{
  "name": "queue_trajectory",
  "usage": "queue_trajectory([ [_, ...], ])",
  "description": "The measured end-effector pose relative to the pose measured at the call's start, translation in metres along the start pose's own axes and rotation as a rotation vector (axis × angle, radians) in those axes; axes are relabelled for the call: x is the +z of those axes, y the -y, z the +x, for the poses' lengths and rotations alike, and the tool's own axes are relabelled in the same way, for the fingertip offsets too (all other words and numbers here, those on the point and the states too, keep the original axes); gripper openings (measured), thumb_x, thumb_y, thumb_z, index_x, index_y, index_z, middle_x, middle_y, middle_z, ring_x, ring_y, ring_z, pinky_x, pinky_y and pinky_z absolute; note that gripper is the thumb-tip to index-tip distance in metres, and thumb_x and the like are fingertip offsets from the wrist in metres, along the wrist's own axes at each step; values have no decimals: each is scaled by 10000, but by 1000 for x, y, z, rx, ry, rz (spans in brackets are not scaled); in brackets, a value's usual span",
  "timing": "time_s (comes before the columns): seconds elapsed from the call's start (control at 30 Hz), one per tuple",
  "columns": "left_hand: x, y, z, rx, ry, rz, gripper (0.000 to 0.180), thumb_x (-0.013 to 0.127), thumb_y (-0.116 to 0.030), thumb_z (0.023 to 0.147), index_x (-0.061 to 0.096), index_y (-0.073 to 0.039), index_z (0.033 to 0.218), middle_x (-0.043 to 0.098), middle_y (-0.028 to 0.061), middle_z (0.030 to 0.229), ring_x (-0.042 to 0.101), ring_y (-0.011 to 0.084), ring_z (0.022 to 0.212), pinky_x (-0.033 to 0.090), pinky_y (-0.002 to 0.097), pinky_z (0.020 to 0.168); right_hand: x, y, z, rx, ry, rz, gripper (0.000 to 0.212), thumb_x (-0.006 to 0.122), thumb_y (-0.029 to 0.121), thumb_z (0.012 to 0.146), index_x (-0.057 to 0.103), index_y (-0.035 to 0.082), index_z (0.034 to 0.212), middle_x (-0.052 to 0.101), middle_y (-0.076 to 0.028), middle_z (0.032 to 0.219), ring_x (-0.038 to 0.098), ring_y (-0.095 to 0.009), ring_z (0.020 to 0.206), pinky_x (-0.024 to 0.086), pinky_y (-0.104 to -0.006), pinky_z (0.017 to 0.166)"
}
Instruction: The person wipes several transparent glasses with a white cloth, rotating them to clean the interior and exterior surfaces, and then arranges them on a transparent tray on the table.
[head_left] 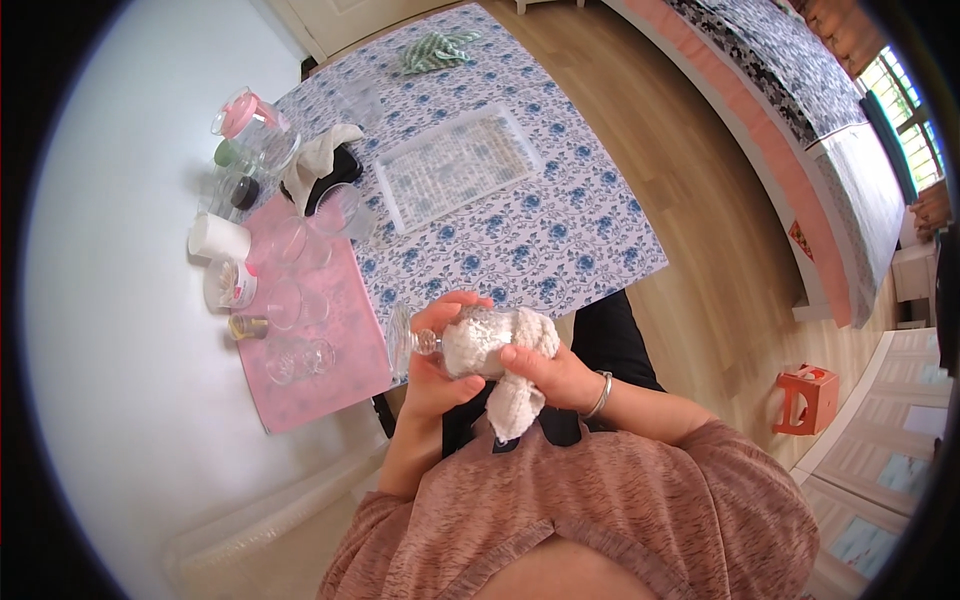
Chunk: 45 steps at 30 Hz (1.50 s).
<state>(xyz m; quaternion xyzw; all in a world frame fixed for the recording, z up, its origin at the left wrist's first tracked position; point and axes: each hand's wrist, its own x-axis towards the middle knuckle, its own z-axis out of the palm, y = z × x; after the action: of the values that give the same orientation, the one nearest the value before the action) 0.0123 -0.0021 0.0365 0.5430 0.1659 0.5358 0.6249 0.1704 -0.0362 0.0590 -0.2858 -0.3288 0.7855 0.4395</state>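
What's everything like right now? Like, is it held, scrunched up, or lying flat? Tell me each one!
Stemmed glass: held sideways, partly wrapped
White cloth: bunched around the glass
Left hand: holding the glass
Right hand: gripping the white cloth
Green cloth: crumpled
Clear tray: lying flat
Pitcher: pink lid on
Pink mat: spread flat

The white cloth (535,331) looks rough and matt — the goblet (425,343) smooth, glossy, clear glass.
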Motion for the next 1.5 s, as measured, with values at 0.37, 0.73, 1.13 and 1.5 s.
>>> queue_trajectory([
  [0.37,11,16,-17,-490,-582,-57,394,545,-190,834,372,-36,1153,479,84,1092,486,149,951,407,289,811,-19,-38,14,-365,-17,-805,346,596,187,796,502,39,1095,583,-84,961,580,-189,852,462,-313,719],
  [0.73,-7,16,-6,-166,-134,-110,695,702,-235,705,321,-46,1254,389,147,1222,400,243,1147,342,359,949,-10,-7,11,162,-75,157,378,561,195,822,452,30,1144,531,-37,1033,512,-102,914,441,-266,751],
  [1.13,8,19,-17,-467,-477,-234,536,591,-263,805,351,-50,1234,478,102,1137,479,203,1045,405,341,871,-22,-27,11,3,-133,-268,370,604,210,788,495,27,1091,576,-34,957,548,-116,854,455,-274,721],
  [1.5,7,33,-7,-635,-752,-311,395,535,-351,812,509,-20,1026,558,77,945,556,188,872,447,319,769,-27,-44,23,-569,-75,-1045,307,623,179,735,545,83,1016,573,-129,868,578,-302,771,475,-349,646],
])
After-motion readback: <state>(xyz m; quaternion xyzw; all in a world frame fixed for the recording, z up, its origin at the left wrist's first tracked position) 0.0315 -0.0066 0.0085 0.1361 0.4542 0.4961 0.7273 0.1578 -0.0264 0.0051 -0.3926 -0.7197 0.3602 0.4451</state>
